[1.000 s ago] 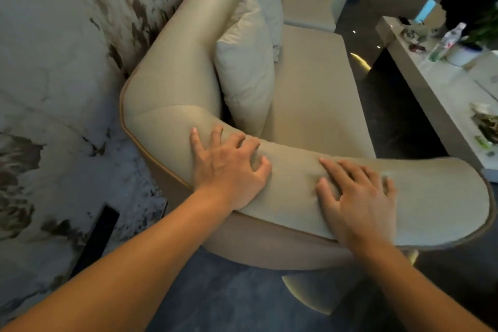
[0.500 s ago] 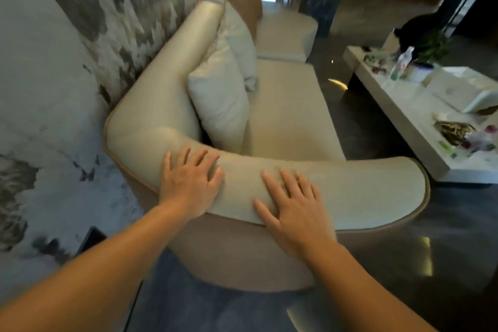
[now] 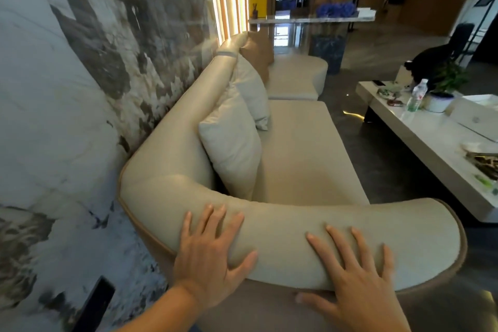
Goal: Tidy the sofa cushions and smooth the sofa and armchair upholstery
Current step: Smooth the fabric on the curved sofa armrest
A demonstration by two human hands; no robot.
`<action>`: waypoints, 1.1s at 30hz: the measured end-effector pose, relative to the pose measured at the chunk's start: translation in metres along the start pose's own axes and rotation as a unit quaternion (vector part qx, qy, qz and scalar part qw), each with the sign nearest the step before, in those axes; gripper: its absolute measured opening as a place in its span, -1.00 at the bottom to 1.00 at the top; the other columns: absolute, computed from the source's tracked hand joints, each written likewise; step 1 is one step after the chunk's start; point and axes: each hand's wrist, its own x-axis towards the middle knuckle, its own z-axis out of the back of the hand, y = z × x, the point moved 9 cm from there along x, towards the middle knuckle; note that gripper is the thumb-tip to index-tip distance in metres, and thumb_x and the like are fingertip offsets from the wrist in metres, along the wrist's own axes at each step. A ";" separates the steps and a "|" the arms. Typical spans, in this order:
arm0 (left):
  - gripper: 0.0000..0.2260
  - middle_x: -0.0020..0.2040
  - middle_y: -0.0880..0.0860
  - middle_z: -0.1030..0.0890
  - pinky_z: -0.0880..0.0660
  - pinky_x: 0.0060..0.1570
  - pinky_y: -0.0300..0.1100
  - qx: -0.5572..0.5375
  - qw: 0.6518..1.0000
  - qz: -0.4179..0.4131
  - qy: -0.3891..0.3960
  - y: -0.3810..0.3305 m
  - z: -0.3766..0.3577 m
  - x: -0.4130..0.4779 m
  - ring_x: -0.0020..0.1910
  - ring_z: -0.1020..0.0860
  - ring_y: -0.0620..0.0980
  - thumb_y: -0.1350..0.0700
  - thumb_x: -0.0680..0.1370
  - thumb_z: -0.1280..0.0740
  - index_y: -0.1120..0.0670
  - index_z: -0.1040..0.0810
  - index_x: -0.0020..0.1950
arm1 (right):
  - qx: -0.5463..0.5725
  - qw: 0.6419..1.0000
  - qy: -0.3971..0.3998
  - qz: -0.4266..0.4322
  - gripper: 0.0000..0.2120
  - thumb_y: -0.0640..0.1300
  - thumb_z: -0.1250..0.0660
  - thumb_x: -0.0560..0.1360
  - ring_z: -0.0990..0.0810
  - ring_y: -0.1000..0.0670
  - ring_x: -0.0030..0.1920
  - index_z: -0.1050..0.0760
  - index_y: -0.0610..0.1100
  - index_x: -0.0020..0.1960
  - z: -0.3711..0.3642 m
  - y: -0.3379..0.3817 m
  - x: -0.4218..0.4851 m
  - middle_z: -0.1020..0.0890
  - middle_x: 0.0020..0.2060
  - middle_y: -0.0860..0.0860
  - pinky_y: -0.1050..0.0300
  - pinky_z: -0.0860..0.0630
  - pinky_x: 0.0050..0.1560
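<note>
A long cream sofa [image 3: 299, 153] runs away from me along the marbled wall. Its padded armrest [image 3: 291, 240] curves across the near foreground. My left hand [image 3: 210, 259] lies flat on the armrest's left part, fingers spread. My right hand [image 3: 350, 275] lies flat on the armrest's outer edge further right, fingers spread, thumb down on the side panel. Two cream cushions [image 3: 231, 143] lean against the backrest, and a tan cushion [image 3: 258, 54] stands behind them. Neither hand holds anything.
A low white coffee table [image 3: 431, 140] stands at the right with a water bottle [image 3: 416, 96], a potted plant [image 3: 444, 89] and a white box. A dark glossy floor strip separates it from the sofa. A counter stands at the far end.
The view has tilted upward, showing more of the room. Both hands have slid toward the armrest's near outer edge, and the right thumb now hangs over its side.
</note>
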 end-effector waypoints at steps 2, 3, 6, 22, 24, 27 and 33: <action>-0.36 0.25 0.09 -0.57 -0.27 0.33 0.34 -0.019 0.999 -0.014 -0.037 0.004 -0.004 0.004 0.33 -0.45 0.22 -0.40 0.37 -0.26 -0.08 -0.54 0.33 | -0.006 1.000 -0.013 -0.015 -0.10 0.64 -0.12 0.12 -0.49 -0.29 0.25 -0.41 0.19 0.32 -0.007 -0.003 0.011 -0.65 0.23 -0.04 -0.52 -0.35 0.10; -0.35 0.21 0.08 -0.58 -0.28 0.32 0.33 -0.022 0.998 -0.027 -0.054 0.004 -0.005 0.006 0.30 -0.47 0.22 -0.40 0.34 -0.30 -0.07 -0.55 0.32 | -0.011 1.000 -0.019 -0.022 -0.09 0.66 -0.12 0.09 -0.44 -0.25 0.22 -0.41 0.20 0.31 -0.010 -0.004 0.017 -0.66 0.21 -0.03 -0.49 -0.30 0.11; -0.34 0.17 0.07 -0.60 -0.29 0.31 0.33 -0.021 0.996 -0.039 -0.074 0.017 -0.009 0.017 0.27 -0.50 0.22 -0.38 0.31 -0.32 -0.04 -0.58 0.29 | -0.012 0.999 -0.039 -0.033 -0.09 0.68 -0.09 0.07 -0.53 -0.26 0.15 -0.41 0.21 0.27 -0.007 0.001 0.040 -0.68 0.15 -0.01 -0.42 -0.23 0.09; -0.49 -0.02 -0.07 -0.36 -0.28 0.15 -0.03 0.014 0.984 0.001 0.176 0.062 -0.050 0.143 0.02 -0.33 0.00 -0.48 0.39 0.09 -0.13 -0.32 0.01 | 0.090 0.992 -0.050 -0.079 -0.30 0.60 0.28 0.27 -0.24 -0.09 0.28 -0.19 0.36 0.28 0.013 0.002 0.116 -0.34 0.19 0.09 -0.24 -0.09 0.33; -0.41 0.11 -0.07 -0.38 -0.26 0.20 -0.04 0.001 0.981 -0.010 0.194 0.066 -0.062 0.143 0.12 -0.30 -0.01 -0.50 0.40 0.09 -0.17 -0.38 0.18 | 0.063 0.990 -0.083 -0.099 -0.28 0.59 0.29 0.30 -0.19 -0.10 0.37 -0.13 0.42 0.37 0.012 0.004 0.122 -0.31 0.32 0.03 -0.27 0.00 0.41; -0.35 0.17 -0.06 -0.50 -0.29 0.24 -0.01 -0.018 0.966 -0.003 0.259 0.073 -0.071 0.155 0.22 -0.32 -0.01 -0.54 0.37 0.09 -0.18 -0.47 0.15 | 0.058 0.993 -0.038 -0.100 -0.22 0.60 0.35 0.27 0.08 -0.09 0.58 0.10 0.47 0.46 -0.004 0.002 0.124 -0.07 0.59 0.12 -0.31 0.17 0.45; -0.18 0.34 0.06 -0.53 -0.27 0.14 0.07 0.039 0.954 0.018 0.298 0.071 -0.077 0.161 0.28 -0.44 0.13 -0.55 0.35 0.18 -0.15 -0.48 0.34 | 0.053 0.994 -0.041 -0.085 -0.23 0.59 0.31 0.28 -0.16 0.01 0.49 -0.11 0.42 0.43 0.002 0.003 0.126 -0.34 0.43 0.23 -0.32 0.01 0.44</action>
